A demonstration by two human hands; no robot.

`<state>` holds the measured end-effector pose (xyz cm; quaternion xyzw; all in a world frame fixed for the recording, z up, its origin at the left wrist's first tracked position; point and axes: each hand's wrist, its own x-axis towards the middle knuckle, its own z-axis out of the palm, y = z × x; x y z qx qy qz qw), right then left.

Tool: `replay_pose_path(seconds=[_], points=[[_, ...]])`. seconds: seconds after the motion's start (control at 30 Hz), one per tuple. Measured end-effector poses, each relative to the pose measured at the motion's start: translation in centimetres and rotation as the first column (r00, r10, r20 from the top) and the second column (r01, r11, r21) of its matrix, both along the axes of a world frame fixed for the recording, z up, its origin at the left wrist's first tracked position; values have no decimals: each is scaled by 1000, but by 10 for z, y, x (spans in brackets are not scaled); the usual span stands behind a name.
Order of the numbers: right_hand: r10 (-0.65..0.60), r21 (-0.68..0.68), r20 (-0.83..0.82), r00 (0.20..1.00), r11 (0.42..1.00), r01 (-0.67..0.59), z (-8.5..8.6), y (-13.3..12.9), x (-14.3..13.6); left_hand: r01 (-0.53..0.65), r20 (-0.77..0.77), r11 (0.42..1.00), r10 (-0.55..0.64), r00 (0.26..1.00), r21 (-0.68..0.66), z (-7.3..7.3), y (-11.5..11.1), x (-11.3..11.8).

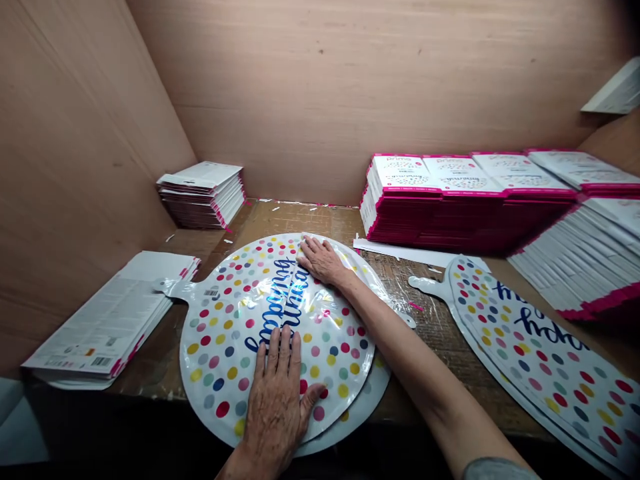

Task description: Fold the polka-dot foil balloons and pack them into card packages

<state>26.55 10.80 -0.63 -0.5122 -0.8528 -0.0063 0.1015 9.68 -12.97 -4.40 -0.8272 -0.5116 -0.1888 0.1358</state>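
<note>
A round, flat foil balloon (225, 320), white with coloured dots and blue lettering, lies in front of me with its tail pointing left. Another balloon shows beneath it along the lower right edge. My left hand (277, 393) rests flat on the near part of the top balloon, fingers stretched out over the lettering. Near its far edge, my right hand (323, 260) lies palm down with the fingers extended. Neither hand grips anything.
Folded white and pink packages (450, 207) are stacked at the back right. Smaller package stacks stand back left (200, 193) and front left (110, 320). More dotted balloons (540, 353) overlap at right. Cardboard walls (320, 100) enclose the brown work surface (280, 217).
</note>
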Motion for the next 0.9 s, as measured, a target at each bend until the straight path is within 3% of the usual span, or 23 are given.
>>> replay_pose_path(seconds=[0.1,0.23,0.33,0.43,0.5,0.57,0.63,0.67,0.7,0.73,0.8,0.87,0.9], points=[[65,-48,10,998,997,-64,-1,17,3,-9,36,1000,10,999,-11,6,-8,-5],[46,-20,-21,999,999,-46,-2,26,-11,-161,164,985,169,972,-62,13,-30,-17],[-7,13,-62,998,1000,8,-1,22,-19,-173,249,977,200,948,-128,20,-45,-23],[-21,27,-116,993,999,25,13,2,-18,-124,396,943,246,885,-309,36,-48,-27],[7,71,-242,970,997,10,31,-30,-10,-45,499,829,378,780,-558,54,-44,-28],[98,116,-417,904,992,-54,53,-82,-1,167,549,590,561,619,-790,76,-35,-29],[201,157,-531,823,978,-138,70,-146,4,459,544,337,703,458,-822,101,-25,-29],[260,185,-547,796,964,-188,75,-177,5,566,541,272,747,385,-778,113,-19,-28],[318,234,-545,776,946,-223,76,-206,3,632,544,251,774,323,-733,126,-14,-26],[359,294,-543,760,928,-228,74,-229,1,662,559,268,782,274,-700,138,-8,-25],[343,390,-514,786,910,-142,60,-258,-3,644,605,358,768,209,-676,160,1,-23],[227,431,-495,839,902,10,39,-265,0,599,631,399,737,241,-694,176,7,-27],[160,435,-486,859,897,79,28,-262,6,582,624,370,712,323,-724,181,10,-30]])
